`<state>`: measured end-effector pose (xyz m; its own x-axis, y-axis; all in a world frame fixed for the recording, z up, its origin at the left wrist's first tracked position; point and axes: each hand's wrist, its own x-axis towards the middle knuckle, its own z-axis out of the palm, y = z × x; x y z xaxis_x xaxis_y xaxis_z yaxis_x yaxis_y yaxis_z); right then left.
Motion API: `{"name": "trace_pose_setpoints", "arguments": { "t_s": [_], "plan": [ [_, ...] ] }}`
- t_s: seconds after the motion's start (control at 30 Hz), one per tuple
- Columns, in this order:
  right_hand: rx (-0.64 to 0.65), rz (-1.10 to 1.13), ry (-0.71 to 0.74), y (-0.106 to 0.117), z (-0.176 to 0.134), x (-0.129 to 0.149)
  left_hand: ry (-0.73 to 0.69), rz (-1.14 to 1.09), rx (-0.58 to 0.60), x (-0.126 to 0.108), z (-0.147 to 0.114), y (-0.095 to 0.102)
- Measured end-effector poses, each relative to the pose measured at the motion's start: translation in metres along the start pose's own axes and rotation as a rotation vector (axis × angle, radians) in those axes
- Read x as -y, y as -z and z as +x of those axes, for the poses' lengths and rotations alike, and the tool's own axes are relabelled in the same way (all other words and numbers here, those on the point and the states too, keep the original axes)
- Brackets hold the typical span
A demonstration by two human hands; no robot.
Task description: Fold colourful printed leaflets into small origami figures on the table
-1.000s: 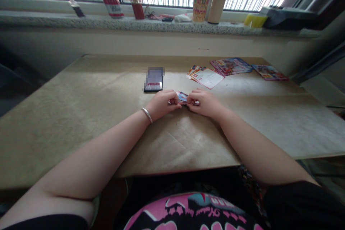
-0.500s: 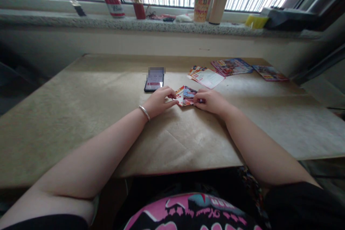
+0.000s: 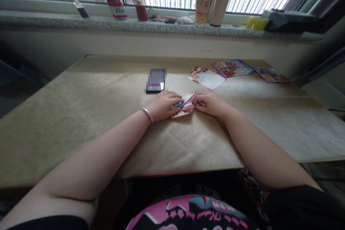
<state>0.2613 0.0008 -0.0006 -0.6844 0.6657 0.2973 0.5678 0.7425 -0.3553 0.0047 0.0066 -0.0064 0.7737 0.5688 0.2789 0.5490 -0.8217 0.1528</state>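
Note:
A small printed paper (image 3: 189, 102), orange, white and pink and partly folded, is on the table between my hands. My left hand (image 3: 165, 105), with a silver bangle at its wrist, presses its fingers and thumb onto the paper's left part. With bent fingers my right hand (image 3: 209, 102) pinches the right edge, where a flap stands up at an angle. The fingers cover parts of the paper. A phone (image 3: 156, 79) lies just beyond my left hand, its screen lit and partly blurred.
White-and-orange printed sheets (image 3: 208, 79) lie beyond my right hand. Behind them are colourful printed papers (image 3: 233, 68) and another one (image 3: 271, 74) further right. Along the windowsill (image 3: 161, 25) stand a red can (image 3: 115, 4), a paper cup (image 3: 204, 6) and a yellow object (image 3: 257, 23).
My left hand has moved onto the paper and its fingers have flattened. The paper has turned, and a flap on its right is now raised. The view has shifted slightly.

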Motion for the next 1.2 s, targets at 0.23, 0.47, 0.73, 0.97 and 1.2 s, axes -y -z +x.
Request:
{"name": "trace_pose_setpoints", "arguments": {
  "t_s": [0.23, 0.47, 0.73, 0.97, 1.2],
  "plan": [
    [0.011, -0.074, -0.09, 0.002, -0.002, -0.007, 0.101, 0.053, 0.066, -0.005, -0.001, 0.002],
    [0.05, -0.158, -0.243, 0.001, -0.001, 0.013, 0.104, 0.062, 0.05, -0.009, -0.001, 0.002],
    [0.025, -0.091, -0.192, -0.007, -0.002, 0.012, 0.111, 0.079, 0.036, -0.013, -0.002, 0.0],
    [-0.029, -0.079, -0.113, -0.005, -0.003, 0.004, 0.045, 0.008, 0.003, -0.009, -0.002, -0.005],
    [-0.022, -0.068, -0.057, -0.001, -0.003, 0.007, 0.077, -0.017, 0.04, -0.01, 0.0, -0.003]
  ]
}}
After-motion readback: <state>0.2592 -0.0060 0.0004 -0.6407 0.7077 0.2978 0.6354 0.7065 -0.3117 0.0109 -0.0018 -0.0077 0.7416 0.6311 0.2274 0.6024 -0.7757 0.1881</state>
